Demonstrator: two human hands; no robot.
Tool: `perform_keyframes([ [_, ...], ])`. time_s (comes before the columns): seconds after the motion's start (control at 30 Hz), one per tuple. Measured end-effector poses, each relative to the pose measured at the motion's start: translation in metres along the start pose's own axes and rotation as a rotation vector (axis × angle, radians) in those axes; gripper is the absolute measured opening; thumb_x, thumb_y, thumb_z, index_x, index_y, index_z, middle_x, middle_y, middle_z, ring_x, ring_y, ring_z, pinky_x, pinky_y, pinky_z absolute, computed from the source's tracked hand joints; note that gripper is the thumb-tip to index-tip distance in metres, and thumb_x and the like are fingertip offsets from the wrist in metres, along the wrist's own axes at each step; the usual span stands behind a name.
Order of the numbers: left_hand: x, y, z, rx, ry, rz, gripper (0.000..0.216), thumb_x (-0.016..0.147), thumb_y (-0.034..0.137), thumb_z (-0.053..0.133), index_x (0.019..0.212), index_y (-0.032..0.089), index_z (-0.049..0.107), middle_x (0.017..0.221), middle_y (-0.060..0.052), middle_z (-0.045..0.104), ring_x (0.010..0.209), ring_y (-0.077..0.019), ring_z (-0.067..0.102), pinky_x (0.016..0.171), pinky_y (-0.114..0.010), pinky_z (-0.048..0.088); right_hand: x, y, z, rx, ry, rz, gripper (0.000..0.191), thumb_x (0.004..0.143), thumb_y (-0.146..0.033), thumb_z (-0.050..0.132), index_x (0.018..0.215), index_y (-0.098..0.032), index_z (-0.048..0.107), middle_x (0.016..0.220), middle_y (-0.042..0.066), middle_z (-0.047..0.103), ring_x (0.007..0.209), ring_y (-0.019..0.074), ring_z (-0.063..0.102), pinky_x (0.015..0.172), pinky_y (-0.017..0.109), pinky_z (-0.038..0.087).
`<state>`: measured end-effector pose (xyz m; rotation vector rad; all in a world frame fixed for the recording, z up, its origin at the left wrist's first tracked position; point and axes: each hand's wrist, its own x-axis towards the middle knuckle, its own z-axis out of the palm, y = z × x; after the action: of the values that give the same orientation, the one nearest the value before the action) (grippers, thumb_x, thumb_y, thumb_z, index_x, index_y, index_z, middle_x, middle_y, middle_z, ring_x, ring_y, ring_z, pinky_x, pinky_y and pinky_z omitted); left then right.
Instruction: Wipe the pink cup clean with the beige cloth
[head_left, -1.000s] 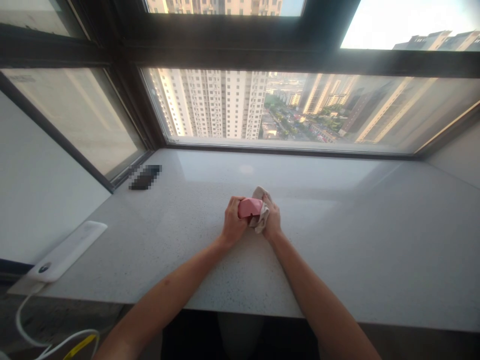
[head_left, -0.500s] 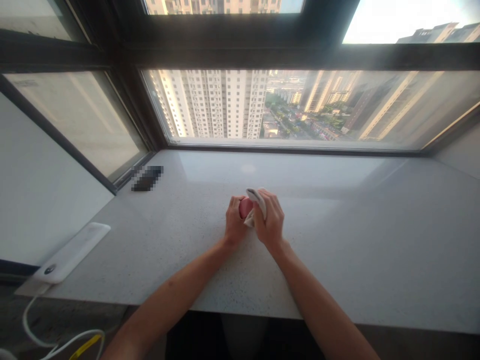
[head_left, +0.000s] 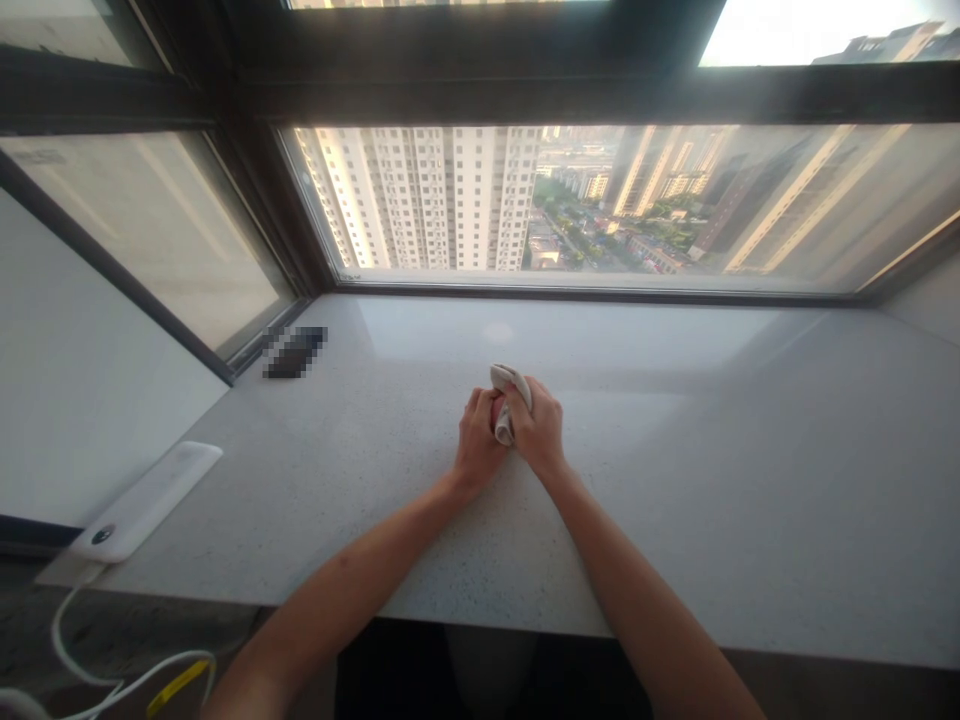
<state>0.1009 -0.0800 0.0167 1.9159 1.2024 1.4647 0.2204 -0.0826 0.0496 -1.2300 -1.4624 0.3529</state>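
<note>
Together, both hands point(head_left: 508, 432) around cloth-wrapped pink object point(head_left: 496, 412)

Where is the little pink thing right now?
The small pink object is mid-frame in the head view, squeezed between the left hand and the right hand, mostly hidden by a pale cloth, above the speckled white sill.
</note>
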Motion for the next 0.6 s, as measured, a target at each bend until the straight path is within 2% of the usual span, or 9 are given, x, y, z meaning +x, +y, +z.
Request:
perform_keyframes([
  [0.1,0.000,0.002,-0.001,-0.016,-0.004,-0.021,0.041,0.080,0.009,0.070,0.118,0.025,0.064,0.109,-0.005,0.066,0.098,-0.0223,0.064,0.089,-0.036,0.053,0.004,0.009,0.000,0.215,-0.001,0.153,0.030,0.102,-0.044,0.056,0.104,-0.024,0.078,0.089,0.002,0.075,0.083,0.0211,0.067,0.077,0.031,0.049],
  [0.2,0.001,0.003,-0.001,-0.026,-0.003,-0.038,0.045,0.075,0.007,0.075,0.115,0.023,0.065,0.110,-0.004,0.065,0.098,-0.0214,0.064,0.090,-0.035,0.053,0.006,0.020,0.002,0.415,0.009,0.310,0.033,0.095,-0.049,0.062,0.093,-0.020,0.077,0.076,-0.001,0.070,0.070,0.0175,0.062,0.066,0.028,0.046],
  [0.27,0.002,0.003,-0.002,-0.030,-0.004,-0.043,0.046,0.073,0.005,0.075,0.115,0.023,0.064,0.110,-0.004,0.066,0.099,-0.0211,0.065,0.090,-0.034,0.053,0.006,0.028,0.006,0.518,0.067,0.432,0.035,0.088,-0.053,0.067,0.085,-0.019,0.074,0.070,-0.002,0.067,0.065,0.0161,0.059,0.060,0.027,0.045],
  [0.33,0.003,0.003,-0.002,-0.036,0.006,-0.040,0.044,0.074,0.004,0.072,0.114,0.022,0.064,0.110,-0.004,0.067,0.099,-0.0211,0.065,0.090,-0.033,0.053,0.006,0.038,0.012,0.619,0.138,0.561,0.038,0.081,-0.058,0.072,0.081,-0.020,0.070,0.068,-0.002,0.067,0.062,0.0161,0.060,0.058,0.027,0.047],
  [0.4,0.003,0.002,-0.002,-0.036,0.021,-0.036,0.041,0.075,0.004,0.070,0.112,0.021,0.064,0.109,-0.005,0.067,0.099,-0.0212,0.066,0.090,-0.033,0.053,0.007,0.047,0.016,0.740,0.148,0.652,0.042,0.075,-0.061,0.076,0.083,-0.020,0.068,0.070,-0.001,0.069,0.065,0.0180,0.065,0.059,0.029,0.052],
  [0.5,0.003,-0.001,-0.002,-0.029,0.047,-0.050,0.041,0.073,0.005,0.069,0.110,0.022,0.063,0.107,-0.004,0.067,0.099,-0.0214,0.065,0.088,-0.032,0.053,0.014,0.055,0.011,0.890,0.109,0.678,0.047,0.076,-0.066,0.074,0.087,-0.021,0.067,0.077,0.003,0.074,0.072,0.0217,0.072,0.067,0.035,0.060],
  [0.6,0.002,-0.002,-0.002,-0.034,0.076,-0.065,0.039,0.074,0.007,0.071,0.109,0.022,0.063,0.105,-0.003,0.067,0.097,-0.0212,0.065,0.086,-0.033,0.052,0.021,0.052,-0.007,0.885,0.299,0.571,0.045,0.082,-0.064,0.070,0.094,-0.021,0.069,0.083,0.004,0.076,0.075,0.0220,0.075,0.072,0.037,0.063],
])
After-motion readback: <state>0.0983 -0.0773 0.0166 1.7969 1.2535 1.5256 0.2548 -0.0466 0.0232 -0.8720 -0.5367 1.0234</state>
